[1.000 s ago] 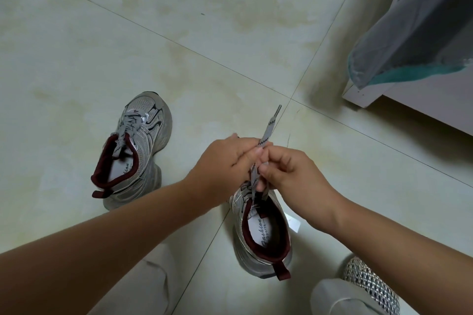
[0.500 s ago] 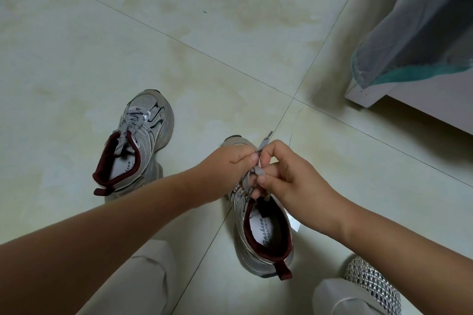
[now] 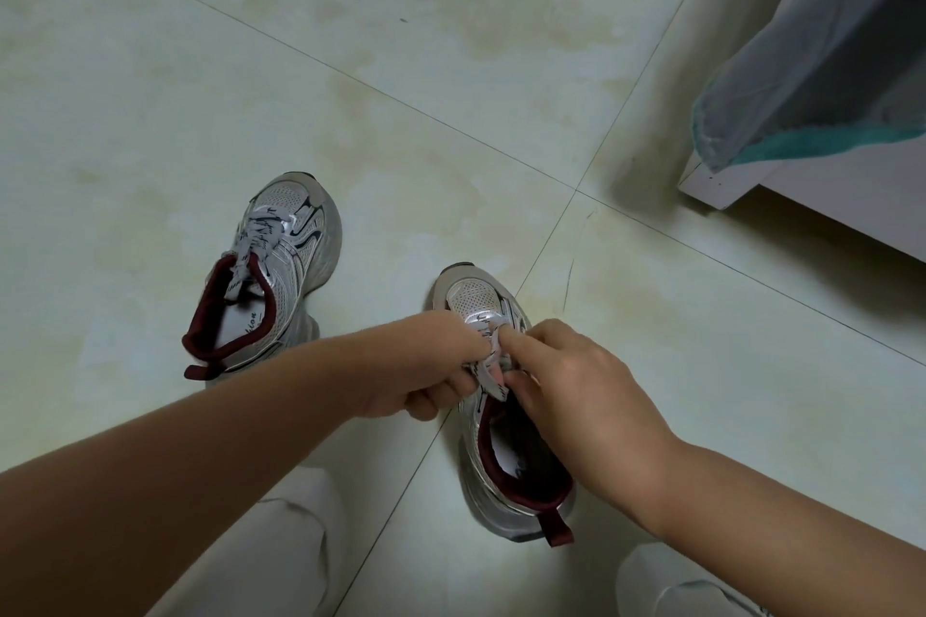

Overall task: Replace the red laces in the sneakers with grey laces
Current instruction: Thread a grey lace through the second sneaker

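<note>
Two silver-grey sneakers with dark red collars stand on the tiled floor. The left sneaker [image 3: 290,256] stands apart, laced with a printed grey lace [image 3: 255,236]. The right sneaker [image 3: 506,461] is under both hands. My left hand [image 3: 426,371] grips the grey lace [image 3: 488,361] at the shoe's eyelets, fingers curled round it. My right hand [image 3: 566,381] pinches the same lace from the other side, its index finger pointing onto the lace over the tongue. The lace ends are hidden by the hands. No red lace is in view.
A white furniture edge [image 3: 721,188] draped with grey-and-teal cloth [image 3: 822,70] stands at the right. My knees in pale trousers [image 3: 280,551] sit at the bottom edge. Pale floor tiles [image 3: 351,65] stretch ahead.
Both hands have dropped from holding the grey lace up in the air down onto the right sneaker's eyelets. The raised lace tip no longer shows. The left sneaker has not moved.
</note>
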`<state>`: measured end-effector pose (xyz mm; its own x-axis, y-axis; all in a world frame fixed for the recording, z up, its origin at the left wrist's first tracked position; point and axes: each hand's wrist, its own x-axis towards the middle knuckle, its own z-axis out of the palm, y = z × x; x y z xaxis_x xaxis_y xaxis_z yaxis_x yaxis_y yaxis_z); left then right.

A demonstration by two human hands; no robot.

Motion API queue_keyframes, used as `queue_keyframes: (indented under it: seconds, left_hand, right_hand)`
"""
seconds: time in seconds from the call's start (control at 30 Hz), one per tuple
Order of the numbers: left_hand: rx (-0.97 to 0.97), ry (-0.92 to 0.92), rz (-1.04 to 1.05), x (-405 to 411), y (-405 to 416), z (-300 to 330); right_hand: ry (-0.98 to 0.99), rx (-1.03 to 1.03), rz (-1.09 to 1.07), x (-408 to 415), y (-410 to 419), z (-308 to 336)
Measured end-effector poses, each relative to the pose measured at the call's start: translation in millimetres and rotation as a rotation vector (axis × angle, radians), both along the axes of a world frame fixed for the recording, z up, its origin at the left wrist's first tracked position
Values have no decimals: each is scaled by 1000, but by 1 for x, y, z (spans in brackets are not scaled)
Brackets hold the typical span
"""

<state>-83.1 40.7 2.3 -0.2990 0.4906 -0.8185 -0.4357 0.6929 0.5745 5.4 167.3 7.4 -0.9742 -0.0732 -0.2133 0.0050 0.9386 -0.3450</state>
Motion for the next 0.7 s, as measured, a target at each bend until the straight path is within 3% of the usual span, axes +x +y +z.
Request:
queue_keyframes:
  seconds: [0.1, 0.2, 0.27, 0.37, 0.47, 0.6, 0.7]
  left_hand:
    - [91, -131, -134, -7, -6, 1]
    - [125, -153, -250, -8, -7, 1]
    - [143, -131, -226, -8, -4, 2]
    - [151, -4, -12, -14, -8, -1]
    - [59, 277, 80, -25, -33, -13]
    - [-147, 493, -56, -22, -60, -33]
    - [-210, 697, -160, -12, -55, -39]
  right_hand:
    - [-54, -300, -76, 0, 4, 0]
    - [-293, -611, -132, -4, 12, -2]
    - [-377, -750, -186, -6, 17, -2]
    - [-406, -817, -246, -7, 33, 1]
    - [-486, -623, -298, -10, 63, 10]
    - [-652, 48, -180, -6, 92, 11]
    - [-560, 189, -180, -7, 78, 4]
